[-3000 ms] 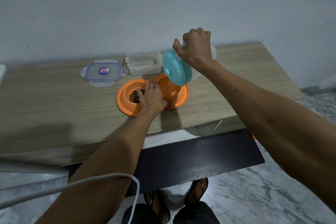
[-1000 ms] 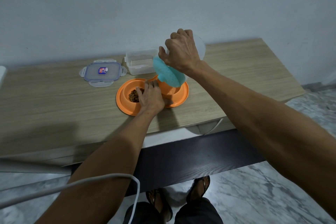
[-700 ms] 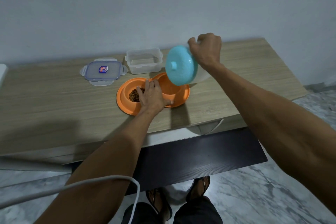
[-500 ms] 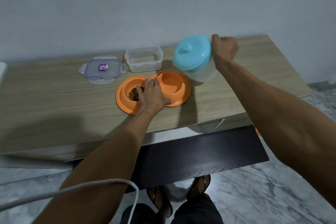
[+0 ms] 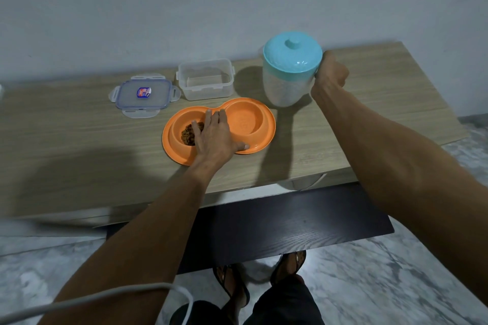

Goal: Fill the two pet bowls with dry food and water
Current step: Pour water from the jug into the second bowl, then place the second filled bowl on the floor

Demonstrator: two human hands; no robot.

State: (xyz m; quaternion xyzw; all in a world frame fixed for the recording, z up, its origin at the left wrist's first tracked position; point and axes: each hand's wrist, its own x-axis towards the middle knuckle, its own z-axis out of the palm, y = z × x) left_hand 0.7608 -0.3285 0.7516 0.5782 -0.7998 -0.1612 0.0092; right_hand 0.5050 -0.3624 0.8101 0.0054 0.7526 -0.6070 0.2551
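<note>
Wooden table [image 5: 79,145] against a plain wall. Orange double pet bowl [image 5: 219,130] sits near the front middle, its long axis running left to right, slightly angled toward the far right. Left well holds a small heap of dry food [image 5: 188,134]. Right well looks wet or empty; water cannot be confirmed from this view.

Left hand [image 5: 215,137] lies flat, palm down, fingers spread over the ridge between the two wells, thumb on the near rim. It pins the bowl rather than grips anything.

Right hand [image 5: 330,74] is closed in a fist around the far-right side of the jug [image 5: 289,71], presumably on a handle hidden behind the body. The jug stands upright on the table, teal lid on, just behind and to the right of the bowl's right well, close to it but not touching.

Clear empty container [image 5: 206,79] stands behind the bowl; its snap lid [image 5: 144,93] lies flat to the left of it, beside it.

Key relation: the jug lies right and behind the right well, so the right hand is the nearer one and already has hold of it. If more water is wanted, a short tilt leftward and toward the person would reach that well. If not, the hand need only let go. Food side appears done; the water side cannot be judged.
</note>
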